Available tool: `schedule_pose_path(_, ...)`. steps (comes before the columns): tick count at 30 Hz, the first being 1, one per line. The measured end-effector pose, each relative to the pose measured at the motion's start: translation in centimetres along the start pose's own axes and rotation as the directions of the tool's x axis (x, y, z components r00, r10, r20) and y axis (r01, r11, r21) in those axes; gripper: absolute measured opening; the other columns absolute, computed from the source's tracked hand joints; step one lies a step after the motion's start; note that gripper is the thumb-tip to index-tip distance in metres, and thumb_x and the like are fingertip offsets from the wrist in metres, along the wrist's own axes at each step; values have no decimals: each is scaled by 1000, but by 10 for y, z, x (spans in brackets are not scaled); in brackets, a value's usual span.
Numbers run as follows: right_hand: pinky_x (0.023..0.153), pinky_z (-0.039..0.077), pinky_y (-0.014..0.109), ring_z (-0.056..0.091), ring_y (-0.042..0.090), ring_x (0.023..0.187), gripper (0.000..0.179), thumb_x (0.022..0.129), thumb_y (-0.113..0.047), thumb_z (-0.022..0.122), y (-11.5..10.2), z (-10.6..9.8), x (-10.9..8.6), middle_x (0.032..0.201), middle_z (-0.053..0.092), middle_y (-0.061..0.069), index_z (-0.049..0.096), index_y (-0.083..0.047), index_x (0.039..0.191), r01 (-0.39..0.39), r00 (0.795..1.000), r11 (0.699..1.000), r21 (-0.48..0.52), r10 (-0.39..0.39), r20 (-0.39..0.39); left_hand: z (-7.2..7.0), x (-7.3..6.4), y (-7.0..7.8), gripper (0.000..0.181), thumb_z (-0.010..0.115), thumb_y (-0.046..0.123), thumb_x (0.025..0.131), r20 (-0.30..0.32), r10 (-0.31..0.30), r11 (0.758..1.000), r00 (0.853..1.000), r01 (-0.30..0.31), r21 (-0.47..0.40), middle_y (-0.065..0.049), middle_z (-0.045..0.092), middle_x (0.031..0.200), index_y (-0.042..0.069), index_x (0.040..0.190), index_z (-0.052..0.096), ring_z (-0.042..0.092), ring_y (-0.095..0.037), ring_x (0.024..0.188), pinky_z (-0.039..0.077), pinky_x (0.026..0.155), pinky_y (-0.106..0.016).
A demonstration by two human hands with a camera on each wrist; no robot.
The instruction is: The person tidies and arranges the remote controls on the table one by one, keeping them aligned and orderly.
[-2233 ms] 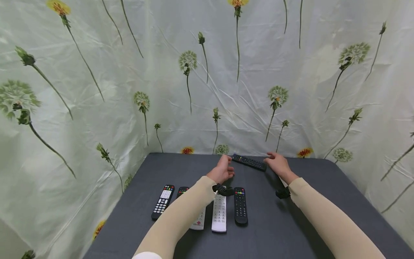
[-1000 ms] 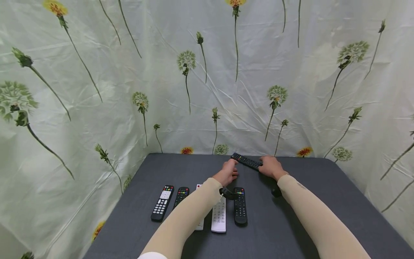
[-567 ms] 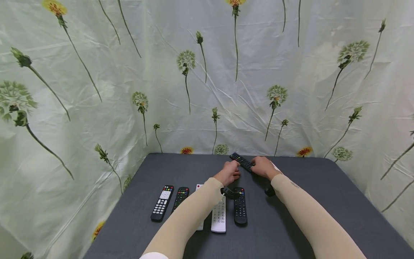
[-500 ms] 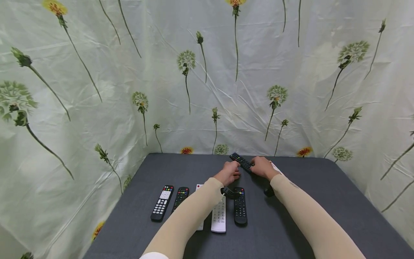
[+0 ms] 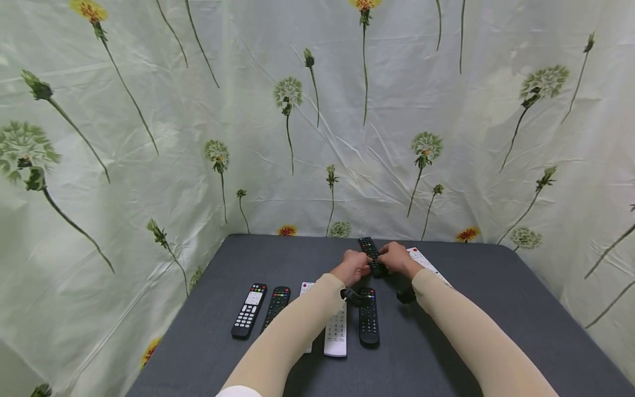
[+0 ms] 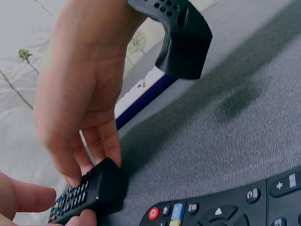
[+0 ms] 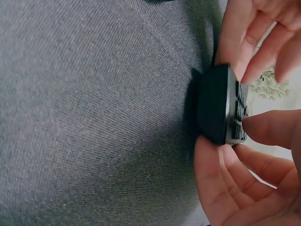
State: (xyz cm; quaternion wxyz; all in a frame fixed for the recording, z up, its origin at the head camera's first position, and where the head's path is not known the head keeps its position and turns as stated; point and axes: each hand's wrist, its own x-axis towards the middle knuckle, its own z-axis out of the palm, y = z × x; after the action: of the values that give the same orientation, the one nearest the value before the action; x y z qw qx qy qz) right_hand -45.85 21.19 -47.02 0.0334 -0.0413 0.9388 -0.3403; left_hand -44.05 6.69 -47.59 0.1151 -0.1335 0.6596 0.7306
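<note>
A black remote control (image 5: 368,246) lies near the back of the dark table, its far end pointing away and slightly left. My left hand (image 5: 351,267) pinches its left edge, thumb and fingertips at the side. Across from it, my right hand (image 5: 396,257) holds the right edge; in the right wrist view its thumb (image 7: 270,127) presses over the keys and a finger lies along the casing. The left wrist view shows the buttons of this remote (image 6: 77,197) facing up between both hands. My left forearm partly hides the remotes nearer to me.
Nearer to me stands a row of remotes: a black one with a pale dial (image 5: 249,311), another black one (image 5: 278,303), a white one (image 5: 306,286), a second white one (image 5: 336,333) and a black one (image 5: 369,320). Another white remote (image 5: 421,259) lies behind my right arm.
The black remote has swung from lying slantwise to pointing nearly straight away from me, and its near end came closer. My right hand moved left with it, uncovering the white remote behind.
</note>
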Motion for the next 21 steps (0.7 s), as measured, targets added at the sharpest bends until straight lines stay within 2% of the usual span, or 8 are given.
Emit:
schedule_pose_path(5, 63, 60, 34, 64, 24, 86, 37, 90, -4, 65, -1, -1, -2, 114, 65, 25, 63, 12, 124, -86, 995, 986, 143, 77, 63, -5, 3, -2, 43, 65, -10, 88, -7, -12, 1000, 1000, 12, 4, -13, 64, 100, -9, 130, 55, 67, -23, 85, 57, 87, -36)
schedule_pose_path(9, 65, 61, 36, 66, 24, 85, 40, 93, -2, 63, -8, -4, -7, 109, 64, 24, 58, 14, 129, -130, 987, 965, 228, 105, 118, -8, 0, -2, 34, 67, -12, 85, -30, 6, 1000, 1000, -5, 16, -15, 66, 98, -9, 118, 60, 68, -21, 79, 58, 83, -35)
schedule_pose_path(14, 64, 61, 35, 69, 28, 86, 40, 94, -2, 61, -12, -6, -15, 103, 65, 23, 56, 16, 130, -124, 985, 960, 252, 90, 145, -9, -3, -3, 36, 69, -11, 84, -51, 8, 999, 999, -6, 37, -13, 65, 103, -7, 119, 62, 70, -23, 83, 58, 81, -35)
schedule_pose_path(17, 64, 61, 35, 69, 29, 86, 41, 93, -1, 62, -14, -6, -18, 107, 64, 23, 55, 16, 131, -118, 986, 959, 259, 83, 141, -11, -5, -3, 39, 71, -11, 84, -50, 20, 999, 999, -18, 52, -13, 65, 104, -5, 121, 63, 71, -25, 86, 58, 81, -36)
schedule_pose_path(21, 64, 61, 36, 68, 28, 83, 44, 93, 0, 61, -15, -9, -23, 113, 61, 26, 52, 17, 132, -107, 988, 957, 269, 73, 135, -11, -10, -3, 35, 70, -11, 82, -46, 37, 998, 998, -34, 60, -12, 67, 104, -3, 116, 70, 70, -24, 84, 58, 80, -36)
